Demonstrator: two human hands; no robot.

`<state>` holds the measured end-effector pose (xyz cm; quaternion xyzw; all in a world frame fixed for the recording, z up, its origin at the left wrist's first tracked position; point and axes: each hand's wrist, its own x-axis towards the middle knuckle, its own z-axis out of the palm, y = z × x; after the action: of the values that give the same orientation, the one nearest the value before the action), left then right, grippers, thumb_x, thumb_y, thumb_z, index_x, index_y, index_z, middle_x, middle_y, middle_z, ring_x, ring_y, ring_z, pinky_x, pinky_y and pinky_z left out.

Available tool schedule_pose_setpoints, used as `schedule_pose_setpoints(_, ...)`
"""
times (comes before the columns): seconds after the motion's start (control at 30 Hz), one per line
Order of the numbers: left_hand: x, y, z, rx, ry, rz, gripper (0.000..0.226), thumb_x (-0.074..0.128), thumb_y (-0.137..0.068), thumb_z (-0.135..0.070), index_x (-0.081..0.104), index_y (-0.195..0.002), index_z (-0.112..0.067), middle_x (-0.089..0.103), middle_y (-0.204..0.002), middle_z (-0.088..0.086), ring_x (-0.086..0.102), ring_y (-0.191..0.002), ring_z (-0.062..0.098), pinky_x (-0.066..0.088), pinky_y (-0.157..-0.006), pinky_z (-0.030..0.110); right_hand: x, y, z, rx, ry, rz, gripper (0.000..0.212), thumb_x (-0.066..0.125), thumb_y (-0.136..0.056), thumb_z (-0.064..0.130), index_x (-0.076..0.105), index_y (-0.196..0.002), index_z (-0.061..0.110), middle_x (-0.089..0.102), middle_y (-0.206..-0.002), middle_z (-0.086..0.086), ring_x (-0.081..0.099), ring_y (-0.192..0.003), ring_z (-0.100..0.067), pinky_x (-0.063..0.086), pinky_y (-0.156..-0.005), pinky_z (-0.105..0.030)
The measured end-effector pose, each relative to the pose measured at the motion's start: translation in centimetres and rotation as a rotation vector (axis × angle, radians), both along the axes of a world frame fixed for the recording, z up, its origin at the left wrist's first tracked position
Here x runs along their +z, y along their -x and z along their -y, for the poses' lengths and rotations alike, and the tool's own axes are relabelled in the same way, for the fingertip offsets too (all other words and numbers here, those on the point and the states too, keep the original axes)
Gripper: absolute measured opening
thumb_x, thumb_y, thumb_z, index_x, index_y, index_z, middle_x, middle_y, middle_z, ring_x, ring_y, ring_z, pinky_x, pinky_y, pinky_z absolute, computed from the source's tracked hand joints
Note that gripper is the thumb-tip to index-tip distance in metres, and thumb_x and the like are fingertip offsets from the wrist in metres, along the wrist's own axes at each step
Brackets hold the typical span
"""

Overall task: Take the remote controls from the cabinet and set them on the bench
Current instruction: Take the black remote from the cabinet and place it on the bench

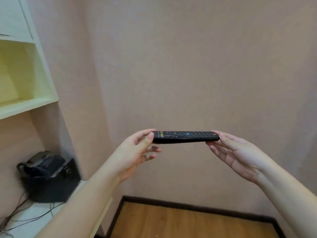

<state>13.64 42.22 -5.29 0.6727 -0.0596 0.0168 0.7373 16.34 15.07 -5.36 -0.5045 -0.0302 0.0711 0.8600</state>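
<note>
Remote control (185,136), black, sits level in mid-air in front of me, held by its two ends against a plain pink wall (197,66). My left hand (137,152) pinches the left end, thumb on the near edge and forefinger over the far side, the other fingers loosely spread underneath. My right hand (238,155) is mostly open, palm up, its straight fingertips just touching the right end from beneath; it props more than it grips. Buttons face upward, with a colored strip near the left end and a blue key near the middle.

Open air all around the remote: nothing beside, above or below it. Low down, the wooden floor (188,222) with a dark skirting edge. Off to my left, the pale cabinet (34,93) with its open shelf, well apart from the hands, and below it a white surface (34,215) carrying a black bag (49,177) and thin trailing wires (20,215).
</note>
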Motion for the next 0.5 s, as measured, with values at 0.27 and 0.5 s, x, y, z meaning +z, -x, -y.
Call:
schedule_pose_setpoints(0.27, -2.8, -5.8, 6.7, -0.358, -0.111, 0.051, 0.049, 0.068, -0.082, -0.016, 0.055, -0.13, -0.018, 0.069, -0.113, 0.003, 0.071, -0.091, 0.014, 0.057, -0.076, 0.024, -2.5, 3.3, 6.7, -0.333, 0.067, -0.02, 0.025, 0.046, -0.095, 0.014, 0.062, -0.112, 0.005, 0.073, -0.099, -0.008, 0.071, -0.092, -0.015, 0.058, -0.073, -0.021)
schedule_pose_setpoints(0.5, -4.6, -7.1, 17.4, -0.605, -0.156, 0.081, 0.037, 0.064, -0.09, -0.018, 0.058, -0.126, -0.022, 0.071, -0.113, 0.0, 0.07, -0.088, 0.012, 0.055, -0.072, 0.023, -3.7, 10.1, 13.9, -0.638, 0.123, -0.052, 0.025, 0.047, -0.096, 0.011, 0.062, -0.115, 0.004, 0.073, -0.099, -0.008, 0.07, -0.093, -0.017, 0.057, -0.081, -0.025)
